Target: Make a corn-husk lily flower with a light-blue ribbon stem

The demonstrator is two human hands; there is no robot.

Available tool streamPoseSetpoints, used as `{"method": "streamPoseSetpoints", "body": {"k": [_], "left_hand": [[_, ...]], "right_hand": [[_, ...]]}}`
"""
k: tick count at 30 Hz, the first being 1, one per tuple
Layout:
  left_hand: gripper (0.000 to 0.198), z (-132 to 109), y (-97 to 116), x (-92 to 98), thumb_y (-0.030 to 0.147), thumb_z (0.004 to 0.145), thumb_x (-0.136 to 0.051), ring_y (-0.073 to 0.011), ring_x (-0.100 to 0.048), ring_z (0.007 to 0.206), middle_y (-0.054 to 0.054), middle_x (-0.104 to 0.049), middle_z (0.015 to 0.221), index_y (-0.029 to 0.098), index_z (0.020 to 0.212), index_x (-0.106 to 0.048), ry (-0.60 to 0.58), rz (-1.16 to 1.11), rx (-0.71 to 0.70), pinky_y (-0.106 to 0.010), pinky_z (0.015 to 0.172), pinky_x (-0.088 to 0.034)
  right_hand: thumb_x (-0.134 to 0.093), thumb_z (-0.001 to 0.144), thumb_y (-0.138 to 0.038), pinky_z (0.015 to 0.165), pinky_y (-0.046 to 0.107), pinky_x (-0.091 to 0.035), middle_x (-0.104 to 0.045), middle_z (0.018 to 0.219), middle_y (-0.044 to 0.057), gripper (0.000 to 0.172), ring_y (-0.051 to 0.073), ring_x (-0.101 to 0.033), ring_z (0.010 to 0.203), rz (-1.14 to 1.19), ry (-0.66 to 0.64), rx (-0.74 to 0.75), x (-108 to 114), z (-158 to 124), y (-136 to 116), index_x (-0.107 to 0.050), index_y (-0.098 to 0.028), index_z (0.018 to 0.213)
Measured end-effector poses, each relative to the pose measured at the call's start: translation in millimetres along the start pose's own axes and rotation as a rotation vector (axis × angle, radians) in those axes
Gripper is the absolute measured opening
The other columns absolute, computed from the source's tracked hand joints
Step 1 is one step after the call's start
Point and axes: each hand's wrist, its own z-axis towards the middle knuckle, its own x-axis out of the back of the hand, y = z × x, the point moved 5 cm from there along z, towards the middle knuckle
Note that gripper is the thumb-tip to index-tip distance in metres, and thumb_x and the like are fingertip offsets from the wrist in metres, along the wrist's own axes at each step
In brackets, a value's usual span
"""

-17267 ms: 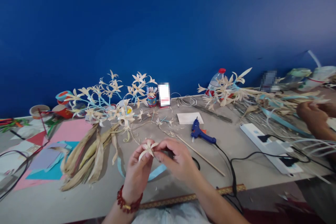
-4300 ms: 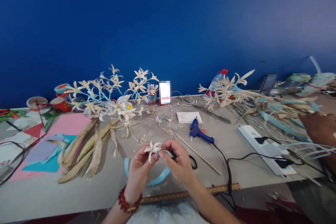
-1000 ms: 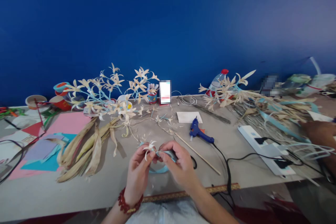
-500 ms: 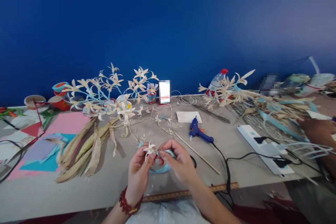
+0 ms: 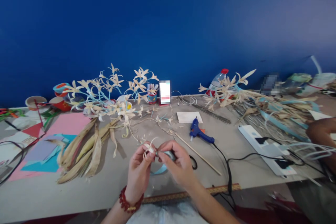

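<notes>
- A small husk flower (image 5: 148,147) was gripped at its base by the fingertips of the left hand (image 5: 138,169), just above the near part of the table (image 5: 78,196).
- Its pale petals were fanned upward and away toward the far wall. The stem end was turned toward the right hand (image 5: 178,163), so the long axis ran roughly left to right.
- The right hand was pinched shut on a pale blue ribbon (image 5: 159,169) at the flower's base, and the loose end was seen trailing down between the two hands.
- Both hands were raised with palms turned inward and fingertips met. A red bead bracelet (image 5: 128,203) was worn on the left wrist.
- The stem was hidden under the fingers, and how the ribbon sat on it could not be made out.
- Dried husks (image 5: 86,150) were laid to the left, well apart.
- A thin wooden stick (image 5: 199,154) and a blue glue gun (image 5: 199,133) were laid to the right.
- Another person's hand (image 5: 321,131) was cut off at the right edge.
</notes>
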Motion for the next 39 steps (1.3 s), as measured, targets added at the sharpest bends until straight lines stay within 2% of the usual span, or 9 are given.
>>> {"method": "streamPoseSetpoints", "body": {"k": [3, 5, 12, 17, 21, 24, 29, 34, 39], "left_hand": [[0.010, 3, 1, -3.8, 0.025, 0.074, -0.076, -0.0094, -0.051, 0.060, 0.001, -0.057, 0.070, 0.017, 0.077, -0.071, -0.102, 0.000, 0.033, -0.020, 0.058, -0.044], [0.010, 5, 3, -4.0, 0.025, 0.075, -0.075, -0.0107, -0.051, 0.060, 0.000, -0.056, 0.071, 0.017, 0.078, -0.069, -0.137, 0.006, 0.034, -0.022, 0.057, -0.044], [0.012, 27, 14, -5.3, 0.028, 0.075, -0.075, -0.0132, -0.053, 0.063, -0.001, -0.058, 0.074, 0.018, 0.074, -0.068, -0.241, 0.075, 0.010, -0.026, 0.060, -0.046], [0.014, 47, 16, -11.0, 0.027, 0.071, -0.079, -0.0127, -0.054, 0.064, -0.002, -0.060, 0.072, 0.015, 0.074, -0.071, -0.272, 0.057, 0.036, -0.024, 0.061, -0.046], [0.020, 54, 6, -11.8, 0.021, 0.067, -0.081, -0.0119, -0.059, 0.074, -0.001, -0.065, 0.080, 0.018, 0.085, -0.071, -0.164, -0.027, 0.018, -0.022, 0.071, -0.048], [0.022, 54, -3, -11.2, 0.020, 0.065, -0.083, -0.0110, -0.060, 0.077, 0.001, -0.066, 0.083, 0.019, 0.083, -0.070, -0.094, -0.084, 0.029, -0.021, 0.075, -0.048], [0.015, 53, -16, -11.7, 0.022, 0.067, -0.082, -0.0121, -0.061, 0.074, 0.000, -0.065, 0.077, 0.017, 0.073, -0.069, -0.083, -0.139, 0.100, -0.023, 0.074, -0.050], [0.020, 52, -20, -5.4, 0.022, 0.062, -0.085, -0.0127, -0.063, 0.075, -0.001, -0.069, 0.080, 0.017, 0.075, -0.071, -0.040, -0.131, 0.075, -0.022, 0.075, -0.050], [0.017, 52, -19, 4.7, 0.019, 0.061, -0.084, -0.0125, -0.062, 0.072, 0.000, -0.068, 0.075, 0.018, 0.073, -0.071, 0.027, -0.118, 0.076, -0.023, 0.072, -0.050]], "right_hand": [[-0.069, 0.082, -0.037, 0.061, 0.026, -0.050, -0.064, 0.079, 0.002, 0.021, 0.014, -0.059, 0.065, 0.231, -0.065, -0.167, -4, 5, 6, -0.058, -0.019, 0.077], [-0.074, 0.077, -0.040, 0.060, 0.026, -0.050, -0.064, 0.079, 0.001, 0.027, 0.014, -0.059, 0.064, 0.348, -0.084, -0.228, -8, 9, 9, -0.057, -0.019, 0.075], [-0.080, 0.071, -0.038, 0.060, 0.026, -0.048, -0.064, 0.077, 0.000, 0.032, 0.013, -0.058, 0.062, 0.511, -0.106, -0.264, -13, 25, 21, -0.053, -0.020, 0.072], [-0.076, 0.074, -0.039, 0.064, 0.028, -0.050, -0.064, 0.077, 0.000, 0.028, 0.015, -0.059, 0.066, 0.386, -0.061, -0.104, -6, 41, 23, -0.054, -0.021, 0.074], [-0.066, 0.083, -0.035, 0.076, 0.032, -0.050, -0.065, 0.086, 0.004, 0.017, 0.019, -0.063, 0.080, 0.139, 0.045, 0.102, 2, 45, 24, -0.059, -0.020, 0.080], [-0.059, 0.088, -0.028, 0.081, 0.033, -0.050, -0.065, 0.091, 0.005, 0.008, 0.019, -0.063, 0.086, -0.028, 0.076, 0.204, 4, 41, 27, -0.059, -0.021, 0.084], [-0.055, 0.090, -0.022, 0.080, 0.033, -0.050, -0.066, 0.091, 0.005, 0.004, 0.020, -0.063, 0.088, -0.180, 0.100, 0.298, 6, 33, 29, -0.058, -0.022, 0.088], [-0.054, 0.089, -0.017, 0.080, 0.033, -0.049, -0.067, 0.093, 0.005, 0.009, 0.021, -0.063, 0.089, -0.266, 0.123, 0.390, 5, 30, 28, -0.059, -0.024, 0.091], [-0.055, 0.088, -0.016, 0.078, 0.032, -0.049, -0.067, 0.093, 0.005, 0.010, 0.020, -0.063, 0.086, -0.280, 0.096, 0.390, 3, 31, 31, -0.059, -0.024, 0.092]]}}
